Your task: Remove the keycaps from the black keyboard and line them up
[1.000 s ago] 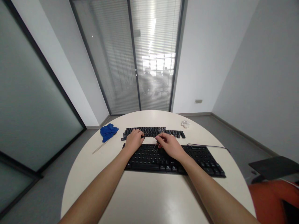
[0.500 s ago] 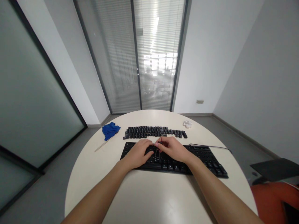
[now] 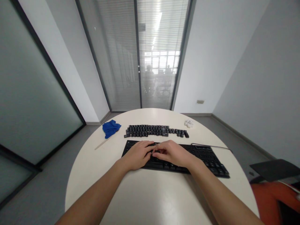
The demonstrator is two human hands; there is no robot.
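Observation:
A black keyboard (image 3: 206, 157) lies across the table in front of me, with many key positions bare and some keycaps still on near its front and right. My left hand (image 3: 138, 154) rests on its left part, fingers stretched out and holding nothing. Beside it, my right hand (image 3: 172, 153) is closed over the middle of the keyboard, fingertips bent down close to the left fingers. The wire keycap puller seen in it half a second ago is now mostly hidden by the fingers. Behind the keyboard, removed black keycaps (image 3: 146, 129) stand in rows.
A blue cloth (image 3: 110, 128) and a thin wooden stick (image 3: 105, 141) lie at the left of the round white table (image 3: 150, 197). Crumpled white tissue (image 3: 188, 123) sits at the back right. The keyboard's cable (image 3: 215, 146) runs off the right edge, near an orange chair (image 3: 269, 197).
My right hand has turned and lowered onto the keyboard, so the wire puller no longer shows clearly. My left hand stays nearly in place. The view has shifted slightly.

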